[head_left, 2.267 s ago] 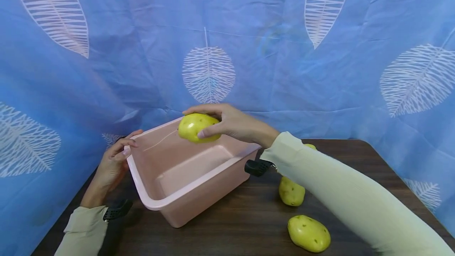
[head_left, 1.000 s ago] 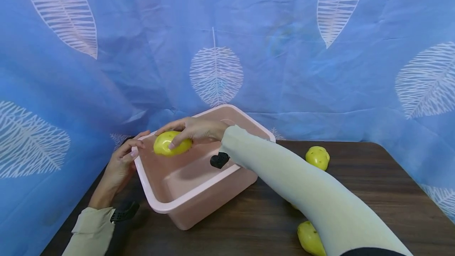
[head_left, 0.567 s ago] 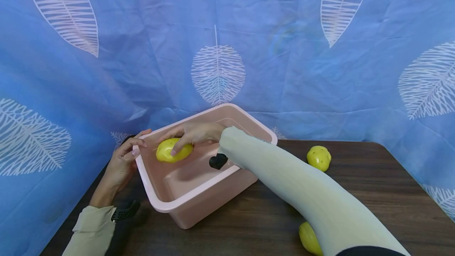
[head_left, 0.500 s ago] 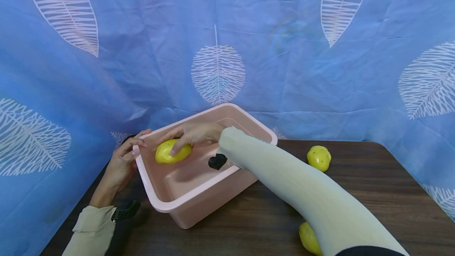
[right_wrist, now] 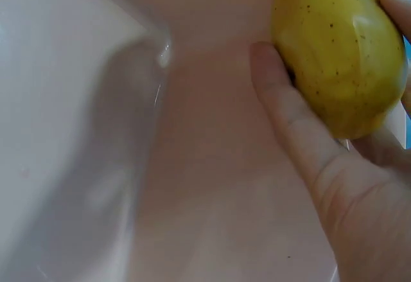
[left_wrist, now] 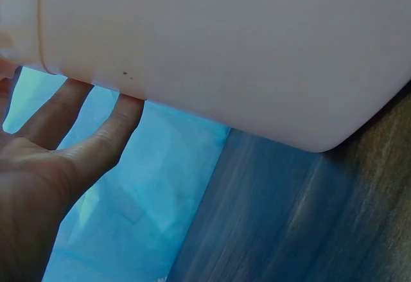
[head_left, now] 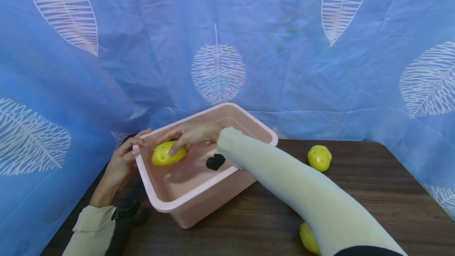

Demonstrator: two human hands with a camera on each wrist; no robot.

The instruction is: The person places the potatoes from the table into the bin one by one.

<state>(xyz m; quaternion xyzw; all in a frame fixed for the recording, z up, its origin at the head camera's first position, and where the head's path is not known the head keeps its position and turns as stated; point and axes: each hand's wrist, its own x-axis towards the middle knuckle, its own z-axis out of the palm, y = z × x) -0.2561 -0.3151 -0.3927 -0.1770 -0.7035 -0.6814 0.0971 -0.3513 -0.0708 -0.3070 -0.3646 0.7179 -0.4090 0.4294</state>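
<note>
A pink plastic bin (head_left: pixel 200 190) stands on the dark table, angled with one end at the left. My left hand (head_left: pixel 119 165) grips its left rim, fingers over the edge; in the left wrist view, fingers (left_wrist: pixel 122 124) lie against the bin's outer wall. Inside the left end, my right hand (head_left: pixel 199 132) holds a yellow potato (head_left: pixel 165 155) between thumb and fingers. The right wrist view shows the speckled potato (right_wrist: pixel 337 57) up close beside the bin's inner wall (right_wrist: pixel 212 134); its shadow and the hand's fall on the bin floor.
One yellow potato (head_left: pixel 319 158) lies at the table's back right. Another potato (head_left: pixel 308 239) at the front is partly covered by the right sleeve (head_left: pixel 284 173). A blue leaf-print cloth (head_left: pixel 142 78) hangs behind the table (head_left: pixel 369 181).
My right hand has carried the potato leftward and down from above the bin's middle into its left end. Recently the potato has shifted slightly further left. My left hand has kept its hold.
</note>
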